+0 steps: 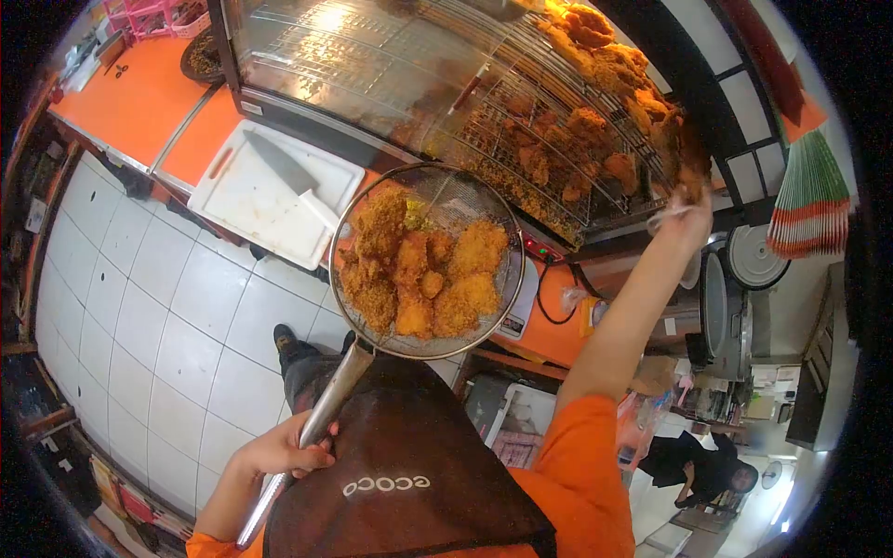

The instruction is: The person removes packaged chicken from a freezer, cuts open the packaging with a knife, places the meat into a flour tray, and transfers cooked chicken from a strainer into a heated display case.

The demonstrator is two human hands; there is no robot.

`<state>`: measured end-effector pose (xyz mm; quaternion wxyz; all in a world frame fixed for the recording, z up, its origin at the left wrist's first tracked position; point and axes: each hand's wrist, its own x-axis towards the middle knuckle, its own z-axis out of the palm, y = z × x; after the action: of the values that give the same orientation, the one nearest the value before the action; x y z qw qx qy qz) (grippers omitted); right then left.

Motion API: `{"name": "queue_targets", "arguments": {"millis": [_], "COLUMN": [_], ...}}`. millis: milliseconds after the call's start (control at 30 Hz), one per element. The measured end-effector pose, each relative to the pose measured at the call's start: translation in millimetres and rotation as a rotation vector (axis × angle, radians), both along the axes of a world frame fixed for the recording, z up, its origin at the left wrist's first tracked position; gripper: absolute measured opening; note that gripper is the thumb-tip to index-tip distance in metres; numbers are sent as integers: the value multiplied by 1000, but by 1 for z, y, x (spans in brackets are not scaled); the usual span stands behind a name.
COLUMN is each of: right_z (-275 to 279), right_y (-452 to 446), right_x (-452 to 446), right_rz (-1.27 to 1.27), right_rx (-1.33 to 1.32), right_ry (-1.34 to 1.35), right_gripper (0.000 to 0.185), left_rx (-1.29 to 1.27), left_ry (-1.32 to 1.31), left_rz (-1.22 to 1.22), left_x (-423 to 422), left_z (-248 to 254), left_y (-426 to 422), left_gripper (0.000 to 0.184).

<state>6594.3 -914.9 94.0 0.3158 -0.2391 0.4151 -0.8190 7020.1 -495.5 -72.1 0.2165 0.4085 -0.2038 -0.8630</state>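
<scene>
My left hand [290,448] is closed around the metal handle of a round mesh strainer [349,377]. Several pieces of golden fried chicken [474,270] lie in the strainer's basket, in front of my apron. On the far right, my right hand [686,216] reaches to the side of the heated display case [372,139]. Its fingers are closed on a piece of fried chicken [690,167], with some thin clear plastic at the wrist. More fried chicken [642,79] is piled on the case's upper wire rack, and other pieces [535,163] sit lower down.
A knife [284,166] lies on a white cutting board [260,219] on the orange counter [130,93]. Large metal pots [714,302] stand at the right. Further back is another person [693,465] in dark clothes. White floor tiles [167,307] spread at the left.
</scene>
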Motion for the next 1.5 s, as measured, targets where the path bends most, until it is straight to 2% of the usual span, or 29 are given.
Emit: {"name": "queue_targets", "arguments": {"millis": [67,133,200,267,367,467,533,600,667,733,833,933,1033,1133,1233,1333,1367,1400,1467,1500], "right_z": [11,0,0,0,6,-22,-35,-46,-76,-132,-137,-132,-132,-112,-95,-90,-82,-66,-45,-45], "right_y": [-16,-72,-83,-83,-16,26,59,93,110,104,111,111,105,103,104,104,102,106,106,103], "right_x": [13,-32,-51,-64,-8,19,62,108,116,109,124,129,125,123,109,82,74,73,70,65], "right_rz": [-74,116,240,301,88,109,100,242,666,742,585,674,648,994,1097,1068,1045,962,773,701], "right_rx": [58,-68,-78,26,57,-122,-65,212,341,181,-51,203,184,523,422,287,164,336,232,175], "right_ry": [-79,16,129,258,198,356,479,667,842,1430,2040,2127,2259,2111,1896,1358,1208,1034,885,802], "right_gripper": [38,40,43,48,43,34,30,27,33,36,34,37,32,29,29,28,29,28,24,28], "left_rx": [-26,9,29,35,-15,2,-25,-28,-6,-14,-26,-42,-34,-7,8,17,20,17,9,7], "left_ry": [-20,3,6,-10,-8,-77,-63,-49,-34,-4,-16,-52,-67,-25,5,2,-3,-17,-47,-34], "left_rz": [19,7,-10,-29,-36,-3,-6,-27,-62,-52,-49,-69,-72,-59,-48,-31,-25,-41,-71,-63], "left_x": [-1,1,0,1,1,-4,-4,-2,2,2,2,1,2,4,4,2,1,1,1,2], "left_z": [0,-3,-3,1,-4,5,6,4,-1,-6,-2,0,-1,-7,-7,-4,-3,-1,2,1], "left_y": [2,3,2,-1,0,-4,-6,-7,-8,-6,-9,-9,-9,-7,-8,-8,-7,-8,-10,-9], "left_gripper": [37,41,43,44,45,40,40,42,47,47,45,45,44,43,43,44,44,44,44,44]}}
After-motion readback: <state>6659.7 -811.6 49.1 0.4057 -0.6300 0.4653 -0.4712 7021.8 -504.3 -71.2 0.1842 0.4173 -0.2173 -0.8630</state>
